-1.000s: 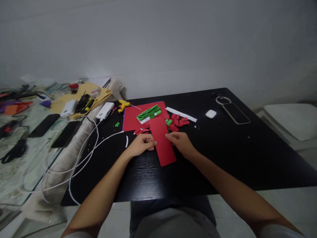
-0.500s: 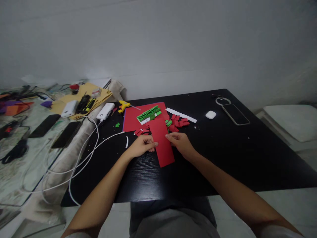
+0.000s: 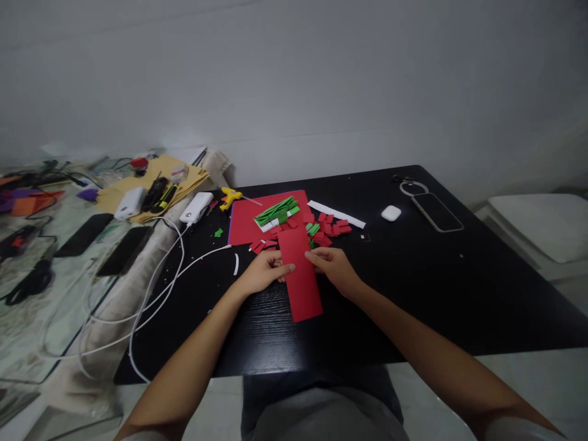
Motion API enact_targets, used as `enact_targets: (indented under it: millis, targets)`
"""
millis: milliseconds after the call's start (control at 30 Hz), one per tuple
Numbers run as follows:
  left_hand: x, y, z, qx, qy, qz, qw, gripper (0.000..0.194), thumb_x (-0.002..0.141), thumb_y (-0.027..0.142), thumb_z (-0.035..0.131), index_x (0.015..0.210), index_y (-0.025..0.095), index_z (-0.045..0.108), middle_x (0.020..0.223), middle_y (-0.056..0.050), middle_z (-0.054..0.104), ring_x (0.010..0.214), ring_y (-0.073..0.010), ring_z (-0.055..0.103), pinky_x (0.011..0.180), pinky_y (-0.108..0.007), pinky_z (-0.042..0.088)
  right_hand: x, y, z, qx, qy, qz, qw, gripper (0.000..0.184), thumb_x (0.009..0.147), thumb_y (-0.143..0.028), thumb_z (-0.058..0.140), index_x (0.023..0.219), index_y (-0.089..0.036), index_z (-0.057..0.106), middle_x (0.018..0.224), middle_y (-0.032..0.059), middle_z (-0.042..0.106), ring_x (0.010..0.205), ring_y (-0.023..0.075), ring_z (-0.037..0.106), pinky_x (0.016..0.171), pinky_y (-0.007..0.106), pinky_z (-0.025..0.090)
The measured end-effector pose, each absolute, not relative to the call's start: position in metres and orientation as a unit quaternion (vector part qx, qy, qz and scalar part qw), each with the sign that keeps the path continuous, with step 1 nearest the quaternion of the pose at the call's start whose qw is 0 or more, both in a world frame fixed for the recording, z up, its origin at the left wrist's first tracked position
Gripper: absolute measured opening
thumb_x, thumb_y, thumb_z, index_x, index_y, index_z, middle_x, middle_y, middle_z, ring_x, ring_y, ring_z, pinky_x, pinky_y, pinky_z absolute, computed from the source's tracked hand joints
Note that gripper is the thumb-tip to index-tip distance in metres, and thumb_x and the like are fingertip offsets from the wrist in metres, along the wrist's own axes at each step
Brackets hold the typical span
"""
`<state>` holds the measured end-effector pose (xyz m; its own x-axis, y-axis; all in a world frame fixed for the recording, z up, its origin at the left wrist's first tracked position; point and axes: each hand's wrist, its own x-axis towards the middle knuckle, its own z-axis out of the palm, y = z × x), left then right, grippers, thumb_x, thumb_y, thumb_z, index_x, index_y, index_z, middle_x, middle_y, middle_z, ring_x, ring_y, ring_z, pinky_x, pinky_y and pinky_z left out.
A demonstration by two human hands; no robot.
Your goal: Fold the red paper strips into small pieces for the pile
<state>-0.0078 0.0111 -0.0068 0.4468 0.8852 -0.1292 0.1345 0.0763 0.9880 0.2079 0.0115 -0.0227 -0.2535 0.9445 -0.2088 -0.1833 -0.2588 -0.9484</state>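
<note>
The red strip (image 3: 301, 288) has slid nearer; more juts past the left hand (image 3: 260, 272) and right hand (image 3: 339, 269), both pinching its edges.

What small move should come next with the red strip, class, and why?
Probably draw the red strip slightly toward the body: the left hand and right hand hold it by opposite long edges, and its far end seems to cover part of the small red pieces on the table.

White case (image 3: 391, 213) nr phone (image 3: 437, 212) on blk table (image 3: 432, 288).
</note>
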Motion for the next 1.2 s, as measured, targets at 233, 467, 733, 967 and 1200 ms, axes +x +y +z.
enact_targets:
  millis: [233,467,733,967,1200]
  targets:
    - [-0.002,0.008,-0.006,0.583,0.430,0.325,0.608,0.041,0.073,0.050,0.086,0.086,0.013,0.072,0.063,-0.001,0.067,0.051,-0.0108,0.058,0.052,-0.022,0.048,0.207,0.011,-0.025,-0.437,-0.449,0.651,0.430,0.036,0.068,-0.052,0.088,0.078,-0.019,0.079,0.075,0.0031,0.076,0.070,0.0185,0.068,0.068,0.032,0.056]
    - [0.005,0.006,-0.012,0.542,0.444,0.407,0.586,0.042,0.073,0.050,0.085,0.093,0.014,0.075,0.082,-0.004,0.077,0.073,-0.0191,0.071,0.075,-0.032,0.057,0.204,0.008,-0.024,-0.428,-0.448,0.676,0.398,0.037,0.069,-0.053,0.087,0.081,-0.018,0.080,0.078,0.0026,0.076,0.073,0.0179,0.069,0.071,0.031,0.057]
    - [0.009,0.004,-0.013,0.487,0.465,0.466,0.574,0.045,0.069,0.044,0.089,0.099,0.016,0.073,0.096,-0.006,0.080,0.084,-0.0231,0.074,0.083,-0.036,0.058,0.203,0.009,-0.030,-0.420,-0.461,0.667,0.408,0.038,0.068,-0.054,0.087,0.080,-0.019,0.079,0.076,0.0034,0.076,0.072,0.0191,0.070,0.070,0.033,0.057]
    - [0.028,-0.007,-0.017,0.388,0.487,0.522,0.583,0.048,0.064,0.034,0.093,0.103,0.015,0.071,0.099,-0.007,0.079,0.085,-0.0213,0.074,0.082,-0.034,0.058,0.199,0.005,-0.033,-0.422,-0.518,0.613,0.422,0.032,0.075,-0.052,0.081,0.079,-0.020,0.079,0.075,0.0030,0.075,0.069,0.0189,0.067,0.068,0.032,0.055]
    - [0.029,-0.006,-0.019,0.356,0.496,0.535,0.584,0.048,0.058,0.028,0.096,0.098,0.015,0.073,0.096,-0.006,0.079,0.085,-0.0204,0.073,0.083,-0.032,0.058,0.196,0.002,-0.037,-0.409,-0.545,0.602,0.417,0.026,0.078,-0.048,0.079,0.080,-0.021,0.079,0.080,0.0033,0.077,0.073,0.0207,0.069,0.071,0.034,0.054]
